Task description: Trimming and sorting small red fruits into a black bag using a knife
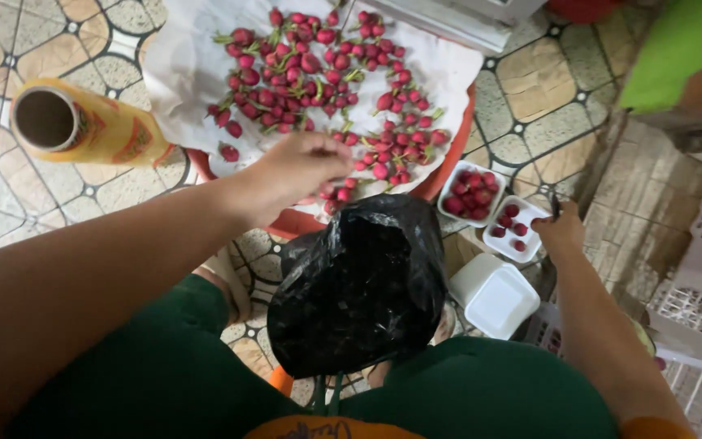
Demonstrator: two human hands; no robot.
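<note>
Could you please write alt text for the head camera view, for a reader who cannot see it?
A person's left hand reaches over small red fruits with green stems spread on white paper, while the right hand hovers beside a small white foam tray holding a few. A crumpled black plastic bag sits between the knees.

Small red fruits [318, 77] with green stems lie heaped on white paper [184, 65] over a red table, some strewn toward the near edge. Right of it sit two white foam trays on the floor: the full tray [472, 193] packed with fruits, the second tray [514, 228] just beside it holding only a few
</note>
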